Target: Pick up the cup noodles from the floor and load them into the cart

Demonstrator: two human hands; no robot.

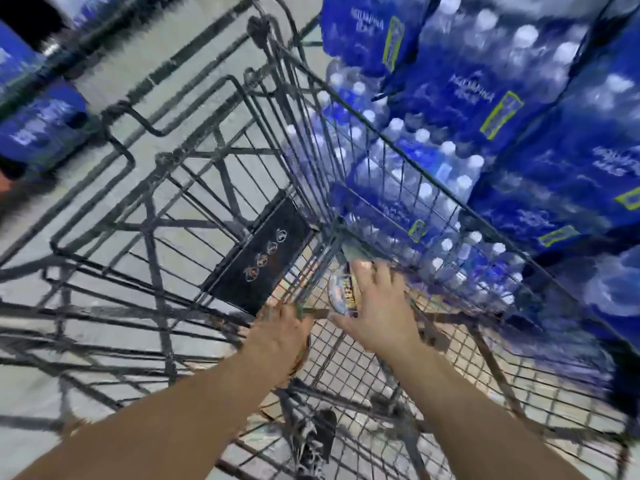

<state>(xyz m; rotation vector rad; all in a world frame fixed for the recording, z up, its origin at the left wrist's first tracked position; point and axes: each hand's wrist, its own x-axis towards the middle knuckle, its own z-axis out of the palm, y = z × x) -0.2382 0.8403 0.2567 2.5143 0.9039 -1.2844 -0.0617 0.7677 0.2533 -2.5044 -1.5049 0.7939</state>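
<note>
Right hand (pixel 375 306) inside the cart (pixel 311 188), fingers spread over a cup noodle (pixel 341 292); left hand (pixel 280 330) beside it, grip unclear; blurred.

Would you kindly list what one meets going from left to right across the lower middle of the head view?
Black plastic child-seat flap of the grey wire cart → left hand → cup noodles with a printed label → right hand → blue shrink-wrapped packs of water bottles.
</note>
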